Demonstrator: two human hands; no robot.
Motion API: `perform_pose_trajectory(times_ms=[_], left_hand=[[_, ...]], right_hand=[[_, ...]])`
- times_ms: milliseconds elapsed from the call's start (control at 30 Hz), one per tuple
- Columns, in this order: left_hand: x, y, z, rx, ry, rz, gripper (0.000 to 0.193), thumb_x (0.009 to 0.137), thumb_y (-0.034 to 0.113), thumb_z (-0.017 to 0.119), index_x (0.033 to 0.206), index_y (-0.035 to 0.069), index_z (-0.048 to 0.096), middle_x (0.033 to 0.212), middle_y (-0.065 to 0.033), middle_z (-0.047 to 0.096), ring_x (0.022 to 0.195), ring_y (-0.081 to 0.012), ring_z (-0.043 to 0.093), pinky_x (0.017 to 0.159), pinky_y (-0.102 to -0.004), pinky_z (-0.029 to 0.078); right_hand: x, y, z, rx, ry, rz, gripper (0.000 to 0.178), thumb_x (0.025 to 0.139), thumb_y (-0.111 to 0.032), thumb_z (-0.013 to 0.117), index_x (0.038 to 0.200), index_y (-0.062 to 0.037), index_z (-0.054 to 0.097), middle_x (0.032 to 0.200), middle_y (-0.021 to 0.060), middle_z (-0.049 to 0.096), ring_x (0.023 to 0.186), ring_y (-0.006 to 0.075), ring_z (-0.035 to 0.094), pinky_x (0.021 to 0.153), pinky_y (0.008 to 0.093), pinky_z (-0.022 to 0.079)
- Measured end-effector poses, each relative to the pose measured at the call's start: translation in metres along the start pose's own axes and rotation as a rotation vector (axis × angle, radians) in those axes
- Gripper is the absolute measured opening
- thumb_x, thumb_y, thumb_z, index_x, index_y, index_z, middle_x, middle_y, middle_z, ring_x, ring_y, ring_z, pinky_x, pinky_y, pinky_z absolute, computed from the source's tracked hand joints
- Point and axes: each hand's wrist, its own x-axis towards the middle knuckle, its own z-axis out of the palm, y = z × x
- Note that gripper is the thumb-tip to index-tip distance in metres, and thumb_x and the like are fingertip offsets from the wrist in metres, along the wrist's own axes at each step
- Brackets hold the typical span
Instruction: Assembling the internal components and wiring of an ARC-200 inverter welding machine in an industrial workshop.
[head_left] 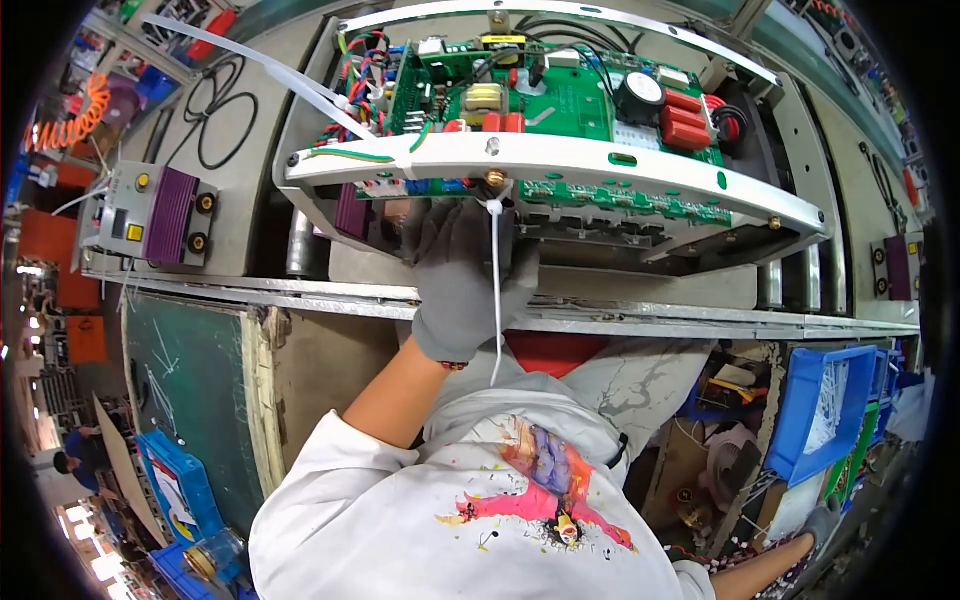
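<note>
My left hand (462, 275), in a grey glove, reaches under the front rail of an open metal chassis (560, 175). Its fingers are bent and pressed together, their tips lost in shadow below a green circuit board (570, 105); what they hold is hidden. A white cable tie (497, 300) is looped near a brass screw on the rail, its long tail dangling in front of this hand. Another cable tie (300, 88) sticks out from the wires at the board's left. Far off at the lower right, my gloved right hand (822, 522) is beside the blue bins, its fingers too small to read.
The chassis sits on a roller conveyor (300, 240) with a metal front edge. A purple-and-grey boxed unit (155, 215) stands left of it. Cable ties lie on a green board (190, 370). A blue bin (820, 410) at right holds white ties.
</note>
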Motion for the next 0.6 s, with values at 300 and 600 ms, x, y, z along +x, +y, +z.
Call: perform_pose_trajectory(times_ms=[300,600], left_hand=[[-0.053,0.001,0.005,-0.549,0.481,0.385,0.069,0.073,0.037,0.079,0.12,-0.001,0.044,0.097,-0.0122,0.057,0.092,-0.0253,0.05,0.086,-0.0369,0.041],[-0.028,0.081,-0.03,-1.203,-0.839,-0.72,0.026,0.093,0.023,0.055,0.103,-0.001,0.059,0.084,-0.0039,0.062,0.069,-0.0091,0.056,0.061,-0.0237,0.047]], right_hand=[[-0.113,-0.175,-0.108,0.406,0.973,-0.566,0.028,0.089,-0.025,0.064,0.099,0.0004,0.069,0.098,0.0134,0.07,0.089,0.0219,0.067,0.077,0.0318,0.052],[-0.321,-0.489,0.005,1.043,-0.16,-1.724,0.027,0.065,-0.014,0.066,0.092,-0.0093,0.062,0.103,0.0056,0.066,0.082,0.0246,0.059,0.08,0.0405,0.045]])
